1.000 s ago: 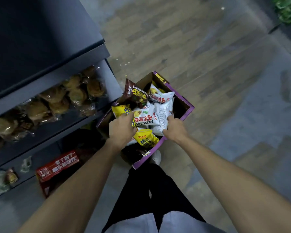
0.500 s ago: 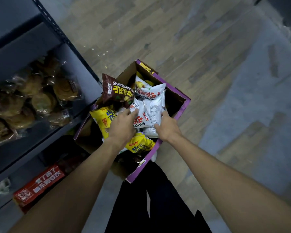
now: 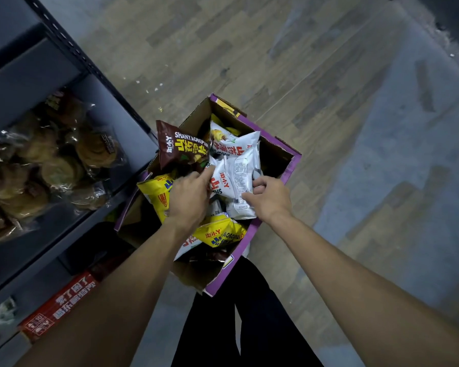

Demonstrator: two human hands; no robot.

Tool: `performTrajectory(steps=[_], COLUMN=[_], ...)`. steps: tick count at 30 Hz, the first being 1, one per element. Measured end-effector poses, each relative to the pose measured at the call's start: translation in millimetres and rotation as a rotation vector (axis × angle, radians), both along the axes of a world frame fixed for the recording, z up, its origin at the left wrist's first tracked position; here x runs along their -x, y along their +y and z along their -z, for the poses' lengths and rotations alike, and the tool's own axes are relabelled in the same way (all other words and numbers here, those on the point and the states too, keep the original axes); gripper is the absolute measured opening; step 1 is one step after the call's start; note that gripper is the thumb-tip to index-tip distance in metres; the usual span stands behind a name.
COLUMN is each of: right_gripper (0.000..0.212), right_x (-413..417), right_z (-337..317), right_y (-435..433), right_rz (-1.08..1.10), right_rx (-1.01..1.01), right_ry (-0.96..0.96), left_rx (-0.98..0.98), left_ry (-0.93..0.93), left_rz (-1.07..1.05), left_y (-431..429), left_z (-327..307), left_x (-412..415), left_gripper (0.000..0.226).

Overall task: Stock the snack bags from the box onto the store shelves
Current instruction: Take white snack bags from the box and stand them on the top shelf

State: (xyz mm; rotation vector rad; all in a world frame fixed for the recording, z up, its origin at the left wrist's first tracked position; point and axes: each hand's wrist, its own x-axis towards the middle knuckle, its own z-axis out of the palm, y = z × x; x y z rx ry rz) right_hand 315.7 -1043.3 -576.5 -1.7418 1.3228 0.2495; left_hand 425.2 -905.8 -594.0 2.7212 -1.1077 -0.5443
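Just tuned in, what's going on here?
A person stands over the open box of snack bags beside the shelf. The right hand grips a white bag inside the box. The left hand lies against the bag's other edge, grip unclear. The brown bag and yellow bag are in the box too, and no bag is lifted out yet.

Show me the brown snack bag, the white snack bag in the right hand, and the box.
brown snack bag (image 3: 182, 147): head view, printed front.
white snack bag (image 3: 237, 177): head view, back panel with small print.
box (image 3: 196, 116): head view, bare inner cardboard wall.
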Motion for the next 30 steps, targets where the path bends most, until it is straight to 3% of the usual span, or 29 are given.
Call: performTrajectory(steps=[5,12,14,18,21,25,30], right_gripper=[0.016,0.014,0.012,0.024,0.029,0.063,0.072], right_x=[-7.5,-11.9,-9.4,0.2,5.9,-0.2,-7.5], right_z=[-29.4,-26.1,-15.1,-0.6,0.0,4.0,20.0], right_y=[0.6,24.4,33.7,39.4,32.9,27.7,35.0], right_rz=[0.02,-0.479,-0.561,-0.615,-0.597,-0.634,-0.808], right_rx=[0.171,0.62,0.601,0.369,0.388,0.297,0.236], right_ry=[-0.123,-0.206,-0.176,-0.128,-0.1,-0.07,0.104], left_rx=[0.175,0.084,-0.006,-0.119,-0.05,0.002,-0.004], left_ry=[0.069,-0.045,-0.016,-0.018,-0.013,-0.013,0.044], left_rz=[-0.175,-0.347,-0.392,-0.416,-0.454,-0.431,-0.413], left_y=[5.3,21.6,31.4,49.2,47.9,48.0,55.7], left_z=[-35.5,-68.6,-66.9,-48.5,-45.4,-42.3,-30.4], left_x=[-9.9,0.0,3.9,10.4,13.9,23.2,28.1], left_gripper=[0.055,0.049,0.049,0.049,0.054,0.048,0.053])
